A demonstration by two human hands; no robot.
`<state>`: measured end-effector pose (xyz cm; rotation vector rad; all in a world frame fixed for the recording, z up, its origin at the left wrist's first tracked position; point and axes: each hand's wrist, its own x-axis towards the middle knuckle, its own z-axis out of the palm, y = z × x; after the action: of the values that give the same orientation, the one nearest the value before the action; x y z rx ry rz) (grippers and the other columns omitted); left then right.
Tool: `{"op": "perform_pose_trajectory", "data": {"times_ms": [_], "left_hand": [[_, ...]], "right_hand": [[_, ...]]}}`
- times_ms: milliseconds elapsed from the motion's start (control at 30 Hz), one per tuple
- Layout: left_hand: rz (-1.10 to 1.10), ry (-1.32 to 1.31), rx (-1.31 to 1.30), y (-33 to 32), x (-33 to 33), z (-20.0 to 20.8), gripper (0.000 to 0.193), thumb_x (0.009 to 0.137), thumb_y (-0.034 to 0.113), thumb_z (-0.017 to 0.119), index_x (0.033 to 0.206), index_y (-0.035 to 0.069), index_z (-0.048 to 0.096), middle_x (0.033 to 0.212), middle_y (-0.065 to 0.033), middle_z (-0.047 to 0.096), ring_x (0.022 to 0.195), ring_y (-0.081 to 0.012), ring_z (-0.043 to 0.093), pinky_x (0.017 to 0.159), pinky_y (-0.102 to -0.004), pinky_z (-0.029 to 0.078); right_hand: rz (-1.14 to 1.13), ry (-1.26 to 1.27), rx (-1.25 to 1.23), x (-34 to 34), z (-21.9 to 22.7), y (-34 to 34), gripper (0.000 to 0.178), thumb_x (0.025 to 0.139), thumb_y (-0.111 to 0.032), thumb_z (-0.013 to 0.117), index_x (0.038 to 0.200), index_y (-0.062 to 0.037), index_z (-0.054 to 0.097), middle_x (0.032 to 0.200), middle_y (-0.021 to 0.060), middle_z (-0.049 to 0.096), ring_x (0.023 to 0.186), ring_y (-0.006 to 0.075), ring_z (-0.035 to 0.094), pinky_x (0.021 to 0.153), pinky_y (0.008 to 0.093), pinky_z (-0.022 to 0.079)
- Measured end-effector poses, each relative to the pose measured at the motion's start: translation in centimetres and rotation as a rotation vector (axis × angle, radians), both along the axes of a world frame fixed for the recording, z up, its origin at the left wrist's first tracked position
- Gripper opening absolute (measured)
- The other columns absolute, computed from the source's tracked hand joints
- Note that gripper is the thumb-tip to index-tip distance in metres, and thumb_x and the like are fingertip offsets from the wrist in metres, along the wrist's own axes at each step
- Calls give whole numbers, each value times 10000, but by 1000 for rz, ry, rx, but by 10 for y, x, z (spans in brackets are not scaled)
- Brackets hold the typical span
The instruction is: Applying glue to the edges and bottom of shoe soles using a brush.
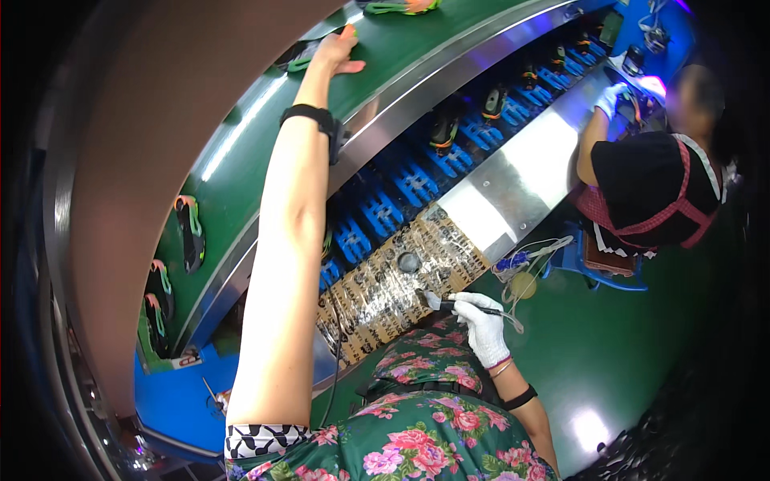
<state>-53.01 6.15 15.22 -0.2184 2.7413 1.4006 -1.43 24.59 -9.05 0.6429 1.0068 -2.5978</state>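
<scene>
L arm (289,224) nearly straight, reaching fwd well past worktop's (449,248) far edge; L hand (338,53) bare, palm dn, thumb out to R, other fingertips unclear. R arm (525,405) bent, forearm angled fwd & L; R hand (484,327) gloved, just off worktop's near edge, fingers & thumb pinched tog.

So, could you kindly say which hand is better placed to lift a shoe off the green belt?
Probably the left hand: it is close to a shoe on the green belt, whereas the gloved right hand is over by the taped surface, holding a brush.
</scene>
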Motion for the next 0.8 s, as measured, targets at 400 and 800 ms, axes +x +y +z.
{"op": "perform_pose_trajectory", "data": {"times_ms": [400,800], "left_hand": [[-3,360,583,-123,206,-2,343,1056,321,596,1187,4,609,1312,-145,576,1217,-263,587,1050,-484,516],[519,298,833,-93,442,-115,616,735,26,663,1333,19,518,1127,-152,660,1060,-266,675,852,-414,596]], "right_hand": [[108,56,30,-38,-7,43,186,872,8,718,1054,29,753,932,90,764,714,109,656,643,235,514],[198,313,-66,-42,76,26,216,884,13,666,1084,63,728,1009,135,753,728,117,628,675,241,501]]}}
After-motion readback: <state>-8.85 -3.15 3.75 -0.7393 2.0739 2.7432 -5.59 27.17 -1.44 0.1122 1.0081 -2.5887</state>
